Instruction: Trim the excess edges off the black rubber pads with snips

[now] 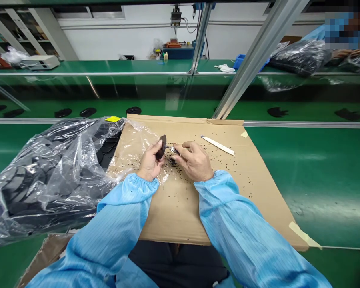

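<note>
My left hand [150,162] pinches a flat, dark rounded plastic piece [161,148], tilted on its edge above the cardboard sheet [174,220]. Just to its right, my right hand [196,161] is closed around a small dark object with a shiny metal tip [172,149]; most of it is hidden by the fingers, so its kind is unclear. The tip points toward the dark piece. Tiny black scraps [178,196] lie scattered beneath both hands. Beyond my right hand rests a white-handled utility knife [217,145].
A clear plastic bag [63,168] full of flat black pieces lies at left, overlapping the cardboard. Behind the sheet runs a green conveyor belt [168,96] with several dark pieces on it. A slanted metal post [258,60] rises at the right. Across the belt, another person's hands [345,54] are near bagged pieces.
</note>
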{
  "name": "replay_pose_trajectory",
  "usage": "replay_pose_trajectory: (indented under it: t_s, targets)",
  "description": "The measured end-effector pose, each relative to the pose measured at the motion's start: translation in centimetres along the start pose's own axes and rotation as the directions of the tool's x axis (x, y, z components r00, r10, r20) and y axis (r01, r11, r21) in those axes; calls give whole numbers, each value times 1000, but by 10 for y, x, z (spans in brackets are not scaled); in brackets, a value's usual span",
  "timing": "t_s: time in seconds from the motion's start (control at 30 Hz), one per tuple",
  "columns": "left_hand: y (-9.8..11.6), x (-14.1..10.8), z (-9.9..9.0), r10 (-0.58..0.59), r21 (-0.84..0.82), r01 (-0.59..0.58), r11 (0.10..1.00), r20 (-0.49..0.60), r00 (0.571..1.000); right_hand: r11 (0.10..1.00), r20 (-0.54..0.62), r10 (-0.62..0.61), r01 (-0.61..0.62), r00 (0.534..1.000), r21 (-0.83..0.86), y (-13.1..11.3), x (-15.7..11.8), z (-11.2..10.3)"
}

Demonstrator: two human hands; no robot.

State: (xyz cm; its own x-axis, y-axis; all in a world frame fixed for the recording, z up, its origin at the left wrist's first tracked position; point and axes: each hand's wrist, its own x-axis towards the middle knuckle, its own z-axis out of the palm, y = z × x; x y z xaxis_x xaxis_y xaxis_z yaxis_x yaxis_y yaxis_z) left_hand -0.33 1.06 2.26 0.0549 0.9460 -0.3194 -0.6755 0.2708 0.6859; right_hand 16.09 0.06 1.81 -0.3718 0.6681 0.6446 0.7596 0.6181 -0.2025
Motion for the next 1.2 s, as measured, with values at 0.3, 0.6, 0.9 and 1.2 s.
replay_pose_trajectory:
  t_s: [0.3, 0.6, 0.9, 1.2]
  targets:
    - [0, 0, 0, 7, -17, -7, 1000, -7, 1000, 997, -13, 20, -21, 1000, -72, -2, -1, 0]
    - [-5, -1, 1, 88, 72, -87, 994, -4, 996, 994, 59, 63, -58, 996, -89, -4, 0, -3]
    - [-7, -1, 2, 188, 178, -180, 967, -28, 982, 990, 67, 134, -130, 989, -58, -4, -2, 3]
    - [-7, 1, 1, 186, 147, -176, 973, -59, 981, 981, 42, 167, -171, 985, 89, -5, -4, 5]
